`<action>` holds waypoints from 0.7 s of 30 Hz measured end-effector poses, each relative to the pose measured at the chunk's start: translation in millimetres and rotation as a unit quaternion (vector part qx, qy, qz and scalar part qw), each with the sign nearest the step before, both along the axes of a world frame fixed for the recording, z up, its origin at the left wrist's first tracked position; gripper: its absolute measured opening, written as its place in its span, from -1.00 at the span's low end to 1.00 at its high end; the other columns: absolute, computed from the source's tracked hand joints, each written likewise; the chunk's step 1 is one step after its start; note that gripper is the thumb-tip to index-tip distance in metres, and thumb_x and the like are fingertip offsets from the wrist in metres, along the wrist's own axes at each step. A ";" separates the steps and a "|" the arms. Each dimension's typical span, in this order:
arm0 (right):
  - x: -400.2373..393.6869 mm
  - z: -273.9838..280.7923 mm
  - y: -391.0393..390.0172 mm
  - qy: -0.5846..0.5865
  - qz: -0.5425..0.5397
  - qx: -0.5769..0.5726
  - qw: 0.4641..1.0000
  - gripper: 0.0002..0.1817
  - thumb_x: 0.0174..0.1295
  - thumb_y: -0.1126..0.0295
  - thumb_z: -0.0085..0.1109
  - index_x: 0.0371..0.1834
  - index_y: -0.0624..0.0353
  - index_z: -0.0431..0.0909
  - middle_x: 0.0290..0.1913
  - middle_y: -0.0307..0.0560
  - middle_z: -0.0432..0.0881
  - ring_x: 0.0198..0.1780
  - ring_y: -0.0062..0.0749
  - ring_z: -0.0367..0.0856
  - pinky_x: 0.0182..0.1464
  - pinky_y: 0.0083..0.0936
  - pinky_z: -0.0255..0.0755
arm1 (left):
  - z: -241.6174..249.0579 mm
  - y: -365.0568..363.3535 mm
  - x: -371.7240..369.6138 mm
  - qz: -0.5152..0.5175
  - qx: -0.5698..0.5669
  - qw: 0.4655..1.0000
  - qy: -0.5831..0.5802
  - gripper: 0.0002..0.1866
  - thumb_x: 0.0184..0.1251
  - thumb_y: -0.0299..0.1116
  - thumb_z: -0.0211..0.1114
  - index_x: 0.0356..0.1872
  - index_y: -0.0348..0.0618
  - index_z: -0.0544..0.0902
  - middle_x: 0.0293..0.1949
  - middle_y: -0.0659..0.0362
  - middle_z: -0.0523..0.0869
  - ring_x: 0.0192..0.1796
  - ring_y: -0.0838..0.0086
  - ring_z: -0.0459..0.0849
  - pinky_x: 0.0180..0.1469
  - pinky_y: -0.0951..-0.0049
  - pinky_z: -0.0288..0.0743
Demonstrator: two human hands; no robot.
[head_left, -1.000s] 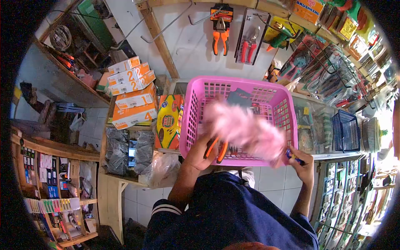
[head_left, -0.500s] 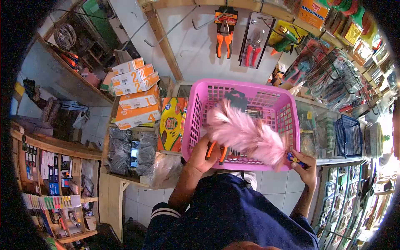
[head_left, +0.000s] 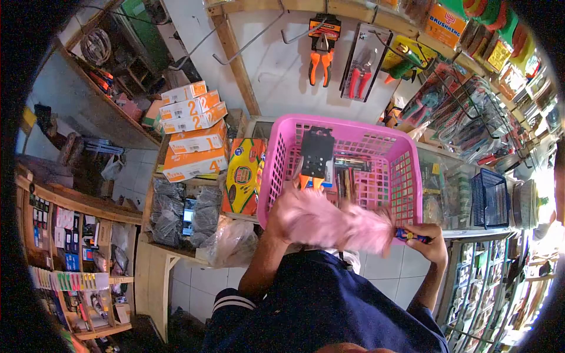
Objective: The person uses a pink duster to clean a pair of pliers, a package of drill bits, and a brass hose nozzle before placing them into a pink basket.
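Observation:
My right hand (head_left: 434,242) is closed round the dark blue handle of a pink fluffy duster (head_left: 321,221). The duster lies sideways across the near rim of a pink plastic basket (head_left: 368,125), its fluff blurred by motion. At the basket's left, my left hand (head_left: 281,213) is closed on a pair of pliers (head_left: 311,182) with orange handles, fixed to a black backing card (head_left: 318,154). The card's back faces up. Fluff covers much of my left fingers and the lower handles. Inside the basket lie several packaged items (head_left: 352,179), partly hidden.
Orange and white boxes (head_left: 197,141) are stacked at the left beside a yellow and red box (head_left: 242,176). Carded pliers (head_left: 321,56) and red-handled shears (head_left: 360,70) hang on the wall behind. A dark blue basket (head_left: 490,199) stands on the glass counter at the right.
The duster has come down and nearer to me, off the basket's middle. The carded pliers have tilted up, so the black card now shows. My right hand has lowered slightly.

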State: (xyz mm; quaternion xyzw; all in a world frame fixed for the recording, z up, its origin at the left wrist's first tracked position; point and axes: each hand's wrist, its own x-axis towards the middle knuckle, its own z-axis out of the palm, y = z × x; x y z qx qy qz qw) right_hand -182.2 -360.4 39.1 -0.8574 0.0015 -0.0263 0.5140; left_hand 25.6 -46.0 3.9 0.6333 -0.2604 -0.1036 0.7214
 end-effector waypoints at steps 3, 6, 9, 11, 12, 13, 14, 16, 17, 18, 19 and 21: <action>-1.0 -0.6 5.3 0.019 -0.150 0.032 0.988 -0.57 0.04 0.49 0.45 0.03 0.34 0.65 -0.14 0.08 0.74 -0.16 -0.46 0.67 -0.10 -0.56 0.50 | -12.0 8.5 -0.2 -0.160 -0.391 0.762 0.490 -0.77 0.47 -0.31 0.08 0.01 -0.15 0.58 -0.11 0.16 0.72 -0.06 0.40 0.71 -0.03 0.31 0.63; -2.3 -0.3 -1.0 0.010 -0.059 0.005 0.998 -0.55 0.01 0.49 0.46 0.03 0.33 0.65 -0.18 0.06 0.75 -0.19 -0.45 0.67 -0.08 -0.56 0.49 | -13.9 11.1 -2.1 -0.057 -0.087 0.978 0.179 -0.71 0.51 -0.22 0.02 0.01 -0.16 0.59 -0.10 0.15 0.73 -0.06 0.37 0.71 -0.03 0.21 0.63; -3.8 -1.3 1.7 0.010 -0.084 0.013 0.996 -0.55 0.00 0.50 0.45 0.02 0.33 0.66 -0.31 -0.03 0.72 -0.30 -0.46 0.63 -0.16 -0.54 0.47 | -1.1 13.3 -8.5 -0.102 -0.350 0.795 0.485 -0.69 0.51 -0.19 0.03 0.03 -0.15 0.58 -0.07 0.13 0.71 -0.04 0.36 0.69 0.02 0.24 0.61; -5.8 -0.7 3.0 0.014 -0.137 0.002 0.990 -0.56 -0.01 0.51 0.45 0.01 0.34 0.66 -0.36 -0.05 0.70 -0.33 -0.45 0.62 -0.19 -0.53 0.47 | -37.8 13.6 -0.4 -0.159 -0.394 0.758 0.495 -0.66 0.50 -0.18 0.03 0.09 -0.16 0.57 -0.03 0.11 0.70 0.02 0.35 0.68 0.08 0.24 0.59; -8.1 1.4 2.4 0.016 -0.107 -0.011 0.994 -0.56 -0.01 0.50 0.45 0.01 0.34 0.66 -0.38 -0.04 0.69 -0.36 -0.45 0.60 -0.23 -0.53 0.45 | -43.0 13.6 6.4 -0.230 -0.425 0.725 0.490 -0.63 0.51 -0.17 0.00 0.12 -0.18 0.56 0.00 0.09 0.69 0.09 0.33 0.65 0.14 0.22 0.56; -10.9 5.6 0.6 0.018 -0.075 -0.025 0.997 -0.56 -0.01 0.50 0.45 0.00 0.34 0.66 -0.39 -0.04 0.68 -0.38 -0.45 0.58 -0.26 -0.53 0.43 | -45.5 12.9 8.1 -0.215 -0.416 0.723 0.508 -0.63 0.51 -0.18 0.00 0.12 -0.18 0.57 -0.01 0.09 0.69 0.09 0.33 0.65 0.15 0.22 0.56; -12.7 11.0 0.0 0.020 -0.044 -0.038 0.998 -0.56 -0.02 0.50 0.44 0.00 0.34 0.66 -0.41 -0.03 0.68 -0.41 -0.45 0.57 -0.29 -0.53 0.41 | -30.4 11.1 7.3 -0.199 -0.407 0.720 0.525 -0.63 0.52 -0.18 0.00 0.11 -0.18 0.57 -0.01 0.10 0.69 0.08 0.33 0.66 0.15 0.22 0.56; -14.1 31.8 2.8 0.011 -0.048 -0.069 0.996 -0.57 -0.01 0.48 0.43 0.00 0.33 0.67 -0.44 -0.03 0.65 -0.45 -0.46 0.53 -0.34 -0.51 0.37 | -15.0 9.7 1.1 -0.100 -0.322 0.796 0.503 -0.65 0.54 -0.18 -0.02 0.10 -0.15 0.59 -0.03 0.10 0.70 0.05 0.37 0.68 0.15 0.25 0.56; -15.5 44.8 5.9 0.007 -0.052 -0.084 0.995 -0.57 -0.01 0.47 0.43 0.00 0.33 0.67 -0.46 -0.02 0.64 -0.46 -0.46 0.51 -0.37 -0.50 0.36 | -16.0 8.5 0.9 -0.092 -0.328 0.791 0.509 -0.64 0.54 -0.18 -0.03 0.11 -0.14 0.58 -0.02 0.09 0.70 0.05 0.38 0.67 0.15 0.26 0.56; -14.2 59.8 15.0 0.014 -0.055 -0.098 0.994 -0.57 -0.01 0.44 0.43 -0.02 0.31 0.68 -0.48 -0.01 0.63 -0.51 -0.42 0.48 -0.43 -0.49 0.30 | -17.4 6.8 1.6 -0.085 -0.333 0.785 0.516 -0.64 0.55 -0.17 -0.03 0.12 -0.14 0.57 -0.01 0.09 0.69 0.05 0.38 0.67 0.14 0.27 0.57; -14.3 64.4 17.1 0.011 -0.046 -0.121 0.992 -0.58 -0.01 0.44 0.42 -0.02 0.31 0.68 -0.49 -0.01 0.64 -0.52 -0.41 0.48 -0.43 -0.49 0.31 | -18.1 4.9 2.6 -0.080 -0.338 0.779 0.522 -0.63 0.55 -0.17 -0.04 0.14 -0.14 0.57 0.00 0.08 0.69 0.05 0.39 0.67 0.14 0.28 0.57; -15.9 69.0 20.9 0.006 -0.031 -0.168 0.985 -0.58 -0.02 0.44 0.42 -0.03 0.32 0.68 -0.49 -0.01 0.64 -0.53 -0.39 0.49 -0.44 -0.50 0.32 | -18.3 7.4 2.3 -0.114 -0.357 0.794 0.479 -0.66 0.53 -0.17 0.04 0.16 -0.07 0.55 -0.02 0.17 0.69 0.01 0.45 0.68 0.10 0.34 0.59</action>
